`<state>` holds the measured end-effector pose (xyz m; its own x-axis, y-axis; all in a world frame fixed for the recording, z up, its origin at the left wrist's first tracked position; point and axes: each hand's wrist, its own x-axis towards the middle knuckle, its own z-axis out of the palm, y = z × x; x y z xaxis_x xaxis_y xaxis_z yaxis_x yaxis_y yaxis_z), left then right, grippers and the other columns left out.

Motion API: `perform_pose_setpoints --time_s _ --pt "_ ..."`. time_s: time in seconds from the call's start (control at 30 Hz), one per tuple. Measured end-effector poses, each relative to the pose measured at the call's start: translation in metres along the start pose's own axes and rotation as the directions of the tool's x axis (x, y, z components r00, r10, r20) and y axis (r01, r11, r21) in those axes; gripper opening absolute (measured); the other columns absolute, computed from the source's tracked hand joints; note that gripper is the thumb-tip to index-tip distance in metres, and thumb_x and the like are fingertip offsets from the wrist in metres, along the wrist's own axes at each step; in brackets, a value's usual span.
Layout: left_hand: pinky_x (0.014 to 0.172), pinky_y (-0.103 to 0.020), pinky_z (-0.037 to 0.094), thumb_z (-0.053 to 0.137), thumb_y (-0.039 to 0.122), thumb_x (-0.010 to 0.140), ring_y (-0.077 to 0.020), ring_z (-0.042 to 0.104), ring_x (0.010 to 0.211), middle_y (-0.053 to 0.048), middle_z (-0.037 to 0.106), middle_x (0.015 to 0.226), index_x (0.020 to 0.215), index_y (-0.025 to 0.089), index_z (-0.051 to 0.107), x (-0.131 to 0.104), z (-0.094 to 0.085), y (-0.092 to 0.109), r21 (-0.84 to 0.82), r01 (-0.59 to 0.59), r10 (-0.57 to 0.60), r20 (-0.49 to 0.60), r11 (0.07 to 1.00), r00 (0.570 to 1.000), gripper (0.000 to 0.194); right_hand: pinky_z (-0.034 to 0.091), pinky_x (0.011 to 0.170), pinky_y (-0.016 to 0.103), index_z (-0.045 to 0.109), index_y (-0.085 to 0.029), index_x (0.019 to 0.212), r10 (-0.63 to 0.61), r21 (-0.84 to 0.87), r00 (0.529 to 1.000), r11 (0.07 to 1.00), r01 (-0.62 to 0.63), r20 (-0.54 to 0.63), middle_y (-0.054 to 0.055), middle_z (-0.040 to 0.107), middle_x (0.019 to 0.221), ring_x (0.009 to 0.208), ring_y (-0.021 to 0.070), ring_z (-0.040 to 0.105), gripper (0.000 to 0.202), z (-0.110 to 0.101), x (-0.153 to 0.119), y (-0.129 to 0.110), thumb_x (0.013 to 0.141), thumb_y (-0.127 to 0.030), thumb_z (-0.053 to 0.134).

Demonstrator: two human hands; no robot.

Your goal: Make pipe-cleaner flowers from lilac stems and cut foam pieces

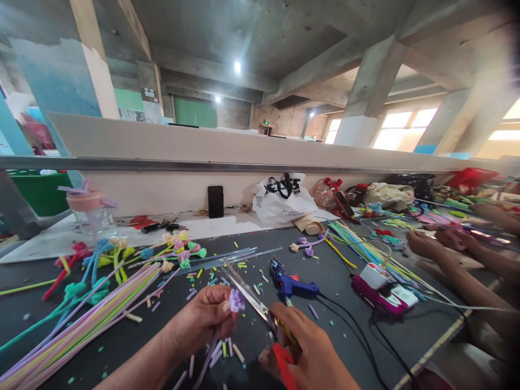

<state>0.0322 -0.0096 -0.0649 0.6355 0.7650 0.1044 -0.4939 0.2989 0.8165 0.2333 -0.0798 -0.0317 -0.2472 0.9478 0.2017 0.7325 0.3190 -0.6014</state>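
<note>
Between thumb and fingers, my left hand (205,313) pinches a small purple pipe-cleaner flower (236,300); a purple stem hangs below that hand. My right hand (314,346) grips scissors (255,304) with red and yellowish handles. Their blades point up and to the left, right beside the flower; whether they touch it I cannot tell. Cut pipe-cleaner bits (238,353) lie scattered on the dark table under and around both hands. Just beyond the right hand rests a blue glue gun (298,286) with a black cord.
Long pastel pipe cleaners (109,309) and finished flowers (184,249) fill the left side. Clear glue sticks (227,259) lie ahead. At right are a magenta power strip (376,295) with cords and a co-worker's hands (424,246). A phone (215,201) and white bag (282,200) stand behind.
</note>
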Motion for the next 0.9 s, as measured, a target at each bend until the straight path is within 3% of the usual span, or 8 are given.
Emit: perform_pose_setpoints --time_s 0.23,0.33,0.47,0.57,0.73,0.9 --pt "0.042 -0.022 0.024 0.066 0.038 0.071 -0.0071 0.034 0.037 0.003 0.044 0.041 0.062 0.013 0.059 0.001 -0.002 -0.001 0.009 -0.042 0.042 0.016 0.999 0.999 0.027 0.048 0.054 0.021 0.056 -0.019 0.106 -0.030 0.013 0.992 0.999 0.031 -0.125 0.004 0.064 0.083 0.058 0.0136 0.057 0.038 0.000 0.001 0.008 0.070 -0.031 0.058" --pt "0.042 -0.020 0.022 0.063 0.035 0.074 -0.0055 0.033 0.039 0.003 0.044 0.043 0.061 0.013 0.059 0.005 -0.003 0.001 0.079 -0.081 0.090 -0.119 0.994 0.989 0.026 0.050 0.059 0.022 0.056 -0.020 0.108 -0.032 -0.053 0.991 0.998 0.026 -0.130 0.006 0.064 0.090 0.068 0.0161 0.061 0.041 -0.009 0.000 0.004 0.070 -0.034 0.059" --pt "0.044 -0.018 0.021 0.064 0.033 0.075 -0.0041 0.032 0.042 0.004 0.045 0.046 0.063 0.013 0.060 0.010 -0.004 0.003 0.240 -0.152 0.227 -0.324 0.959 0.918 0.023 0.050 0.061 0.023 0.054 -0.022 0.111 0.034 -0.089 0.987 0.995 -0.048 -0.159 0.005 0.065 0.092 0.071 0.0167 0.062 0.044 -0.007 -0.001 0.009 0.070 -0.037 0.059" --pt "0.046 -0.017 0.024 0.064 0.032 0.075 -0.0044 0.035 0.046 0.004 0.046 0.049 0.065 0.013 0.061 0.010 -0.002 0.002 0.306 -0.197 0.304 -0.356 0.931 0.884 0.022 0.050 0.065 0.023 0.054 -0.022 0.108 0.144 -0.035 0.976 0.988 -0.152 -0.160 0.004 0.066 0.095 0.072 0.0165 0.063 0.040 0.004 0.003 0.015 0.071 -0.038 0.056" --pt "0.044 -0.017 0.023 0.066 0.031 0.072 -0.0034 0.035 0.043 0.004 0.047 0.048 0.066 0.012 0.060 0.009 -0.002 0.006 0.095 -0.193 0.213 -0.308 0.977 0.927 0.021 0.047 0.062 0.024 0.054 -0.023 0.104 0.321 -0.001 0.947 0.947 -0.321 -0.034 0.001 0.067 0.078 0.067 0.0178 0.063 0.036 0.019 0.019 0.011 0.073 -0.040 0.054" --pt "0.041 -0.017 0.024 0.063 0.027 0.075 -0.0030 0.032 0.038 0.006 0.042 0.046 0.067 0.012 0.056 0.011 -0.014 0.013 -0.102 -0.200 0.170 -0.242 0.974 0.955 0.019 0.044 0.069 0.026 0.054 -0.021 0.110 0.295 -0.046 0.955 0.955 -0.293 0.031 0.006 0.067 0.091 0.081 0.0208 0.063 0.040 0.029 0.040 0.003 0.073 -0.035 0.056"
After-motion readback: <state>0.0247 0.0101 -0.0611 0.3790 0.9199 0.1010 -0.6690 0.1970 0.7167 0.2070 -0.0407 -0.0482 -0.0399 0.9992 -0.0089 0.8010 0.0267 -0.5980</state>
